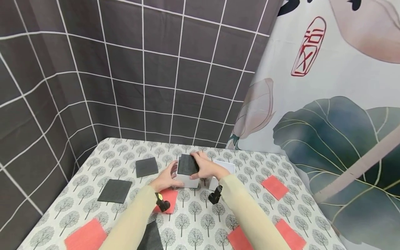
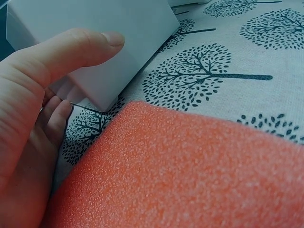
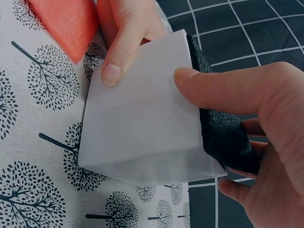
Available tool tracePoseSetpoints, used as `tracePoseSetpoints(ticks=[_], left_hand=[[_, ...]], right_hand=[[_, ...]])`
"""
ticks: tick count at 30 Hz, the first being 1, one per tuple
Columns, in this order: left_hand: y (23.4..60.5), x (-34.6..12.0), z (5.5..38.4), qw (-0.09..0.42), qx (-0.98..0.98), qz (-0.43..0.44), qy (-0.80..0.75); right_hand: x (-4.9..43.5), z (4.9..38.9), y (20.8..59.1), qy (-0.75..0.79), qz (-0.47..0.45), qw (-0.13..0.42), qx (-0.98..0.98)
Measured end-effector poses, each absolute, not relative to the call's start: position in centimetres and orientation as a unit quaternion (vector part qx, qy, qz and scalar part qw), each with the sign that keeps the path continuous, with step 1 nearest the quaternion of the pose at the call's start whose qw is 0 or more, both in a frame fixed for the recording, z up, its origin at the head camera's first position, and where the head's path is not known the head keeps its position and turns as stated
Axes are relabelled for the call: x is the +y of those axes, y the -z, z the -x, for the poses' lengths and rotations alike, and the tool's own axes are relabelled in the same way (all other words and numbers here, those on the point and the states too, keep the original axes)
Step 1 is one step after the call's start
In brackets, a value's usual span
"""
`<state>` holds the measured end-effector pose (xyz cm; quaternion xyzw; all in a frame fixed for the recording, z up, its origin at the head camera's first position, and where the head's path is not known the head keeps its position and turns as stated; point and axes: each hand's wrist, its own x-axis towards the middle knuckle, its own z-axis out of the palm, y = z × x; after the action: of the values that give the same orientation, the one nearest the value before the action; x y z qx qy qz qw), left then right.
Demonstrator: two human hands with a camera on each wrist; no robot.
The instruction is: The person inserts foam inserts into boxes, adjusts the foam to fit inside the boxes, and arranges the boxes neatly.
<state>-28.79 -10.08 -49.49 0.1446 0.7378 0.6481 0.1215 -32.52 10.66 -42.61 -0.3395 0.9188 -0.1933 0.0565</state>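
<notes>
Your left hand (image 1: 167, 178) is gripping the stiff-looking white cardboard box (image 1: 188, 182); your right hand (image 1: 206, 166) is pinching the likely light, squashable black foam square (image 1: 187, 164) at the box's rim.

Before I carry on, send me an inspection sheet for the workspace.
Surface: tree-print cloth, flat, partly covered by loose squares
Job's things: white box, with a black square at its top
Clutter: loose red squares, loose black squares, second white box
Grips: left grip holds the white box; right grip holds the black square, thumb against the box
Cables: nothing seen
Surroundings: dark grid curtain behind, flower-print curtain at right
</notes>
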Motion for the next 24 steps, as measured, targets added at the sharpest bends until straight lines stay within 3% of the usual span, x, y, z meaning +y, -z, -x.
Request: tracePoseSetpoints(ticks=[15,24], left_hand=[[52.1,-9.6,30.3,0.094,0.749,-0.128,-0.643],[52.1,-9.8,30.1,0.093,0.744,-0.129,-0.649]], right_hand=[[10.7,33.7,42.7,0.197,0.336,0.108,0.915],[10.3,33.6,43.6,0.207,0.346,0.091,0.910]])
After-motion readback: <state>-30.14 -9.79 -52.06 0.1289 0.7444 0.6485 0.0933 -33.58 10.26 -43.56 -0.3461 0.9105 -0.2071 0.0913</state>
